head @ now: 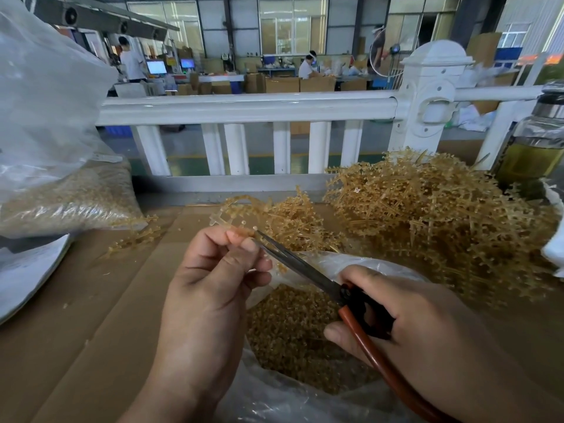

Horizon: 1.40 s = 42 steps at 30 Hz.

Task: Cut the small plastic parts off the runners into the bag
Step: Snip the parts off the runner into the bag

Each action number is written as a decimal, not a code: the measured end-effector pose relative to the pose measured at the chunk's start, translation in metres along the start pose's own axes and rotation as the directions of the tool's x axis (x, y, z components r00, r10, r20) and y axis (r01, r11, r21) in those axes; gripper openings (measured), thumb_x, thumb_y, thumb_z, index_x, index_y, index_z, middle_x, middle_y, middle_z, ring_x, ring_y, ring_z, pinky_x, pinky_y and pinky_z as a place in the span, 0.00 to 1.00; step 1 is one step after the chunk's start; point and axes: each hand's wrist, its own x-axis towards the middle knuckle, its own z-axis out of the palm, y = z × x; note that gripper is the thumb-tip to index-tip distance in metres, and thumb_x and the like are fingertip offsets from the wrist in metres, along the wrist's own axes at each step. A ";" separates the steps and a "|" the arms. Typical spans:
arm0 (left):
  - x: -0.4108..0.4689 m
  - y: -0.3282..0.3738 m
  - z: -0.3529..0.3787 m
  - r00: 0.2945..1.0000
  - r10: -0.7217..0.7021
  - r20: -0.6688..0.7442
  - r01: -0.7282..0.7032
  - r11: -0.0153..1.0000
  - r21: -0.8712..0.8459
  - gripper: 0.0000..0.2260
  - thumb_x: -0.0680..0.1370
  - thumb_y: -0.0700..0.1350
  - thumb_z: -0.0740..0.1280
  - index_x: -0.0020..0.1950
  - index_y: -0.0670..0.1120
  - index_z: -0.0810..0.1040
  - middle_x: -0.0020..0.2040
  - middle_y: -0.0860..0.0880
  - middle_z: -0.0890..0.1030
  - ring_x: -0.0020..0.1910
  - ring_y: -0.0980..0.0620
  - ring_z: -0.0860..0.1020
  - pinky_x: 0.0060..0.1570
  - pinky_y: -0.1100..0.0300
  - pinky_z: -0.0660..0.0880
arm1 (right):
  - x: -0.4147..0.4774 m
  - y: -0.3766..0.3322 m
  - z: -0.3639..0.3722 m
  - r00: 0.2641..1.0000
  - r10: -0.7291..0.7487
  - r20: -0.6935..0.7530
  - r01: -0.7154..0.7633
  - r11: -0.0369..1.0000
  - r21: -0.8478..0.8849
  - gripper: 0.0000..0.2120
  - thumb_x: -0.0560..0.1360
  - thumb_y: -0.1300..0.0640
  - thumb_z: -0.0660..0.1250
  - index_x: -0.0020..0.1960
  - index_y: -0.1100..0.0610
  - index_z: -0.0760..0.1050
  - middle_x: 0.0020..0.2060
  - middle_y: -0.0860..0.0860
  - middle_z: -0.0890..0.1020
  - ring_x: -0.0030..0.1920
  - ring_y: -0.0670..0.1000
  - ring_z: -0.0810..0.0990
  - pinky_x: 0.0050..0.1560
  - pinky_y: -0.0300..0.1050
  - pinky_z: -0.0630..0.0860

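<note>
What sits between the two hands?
Head view: the steel blades of the red-handled scissors span from right hand to left hand, above the clear plastic bag of tan parts.

Hands: two, left hand [210,276] and right hand [406,315].
Scissors [305,267]: one pair.
Clear plastic bags of cut parts: two, open bag [274,401] and filled bag [70,196].
Runner heaps: two, large heap [442,215] and small heap [290,221]. One held runner [225,219] besides.
Glass bottle [534,151]: one.
White railing [244,108]: one, with one post [433,87] and six balusters [235,148] left of it.
People behind: three, worker at left [131,61], seated worker [306,68] and worker at right [378,47].
Lit screens: two, left monitor [156,67] and right monitor [187,63].
</note>
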 end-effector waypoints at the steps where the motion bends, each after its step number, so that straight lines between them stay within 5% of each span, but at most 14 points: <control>1: 0.000 0.000 0.000 1.000 0.015 -0.011 -0.015 1.000 0.014 0.06 0.74 0.42 0.69 0.39 0.52 0.78 0.39 0.47 0.77 0.38 0.51 0.77 0.41 0.61 0.77 | 0.000 0.000 0.000 1.000 0.002 -0.001 -0.002 1.000 -0.003 0.33 0.59 0.18 0.50 0.60 0.30 0.60 0.46 0.31 0.78 0.44 0.37 0.78 0.42 0.39 0.77; 12: -0.003 -0.001 0.001 0.999 0.031 0.011 -0.032 0.997 0.075 0.02 0.74 0.43 0.69 0.42 0.50 0.80 0.38 0.47 0.78 0.39 0.49 0.76 0.46 0.53 0.74 | 0.001 0.001 -0.002 1.000 -0.013 0.008 0.013 0.999 -0.036 0.30 0.61 0.20 0.52 0.59 0.31 0.62 0.47 0.29 0.75 0.46 0.36 0.76 0.38 0.36 0.74; 25: -0.003 0.000 0.008 0.996 -0.065 0.064 0.069 0.996 -0.061 0.05 0.73 0.43 0.69 0.38 0.51 0.80 0.35 0.48 0.76 0.36 0.54 0.76 0.39 0.62 0.76 | 0.000 0.006 -0.002 0.999 -0.034 -0.042 0.033 0.999 -0.010 0.37 0.58 0.16 0.46 0.60 0.33 0.64 0.45 0.29 0.78 0.47 0.34 0.77 0.41 0.35 0.77; 42: -0.004 0.000 0.008 0.992 -0.094 0.080 0.103 0.989 -0.110 0.05 0.73 0.42 0.68 0.38 0.51 0.79 0.36 0.47 0.75 0.36 0.53 0.76 0.39 0.62 0.76 | -0.001 0.004 -0.006 0.999 -0.042 -0.028 0.041 0.999 -0.015 0.26 0.64 0.23 0.58 0.55 0.37 0.69 0.47 0.26 0.74 0.47 0.33 0.75 0.47 0.31 0.72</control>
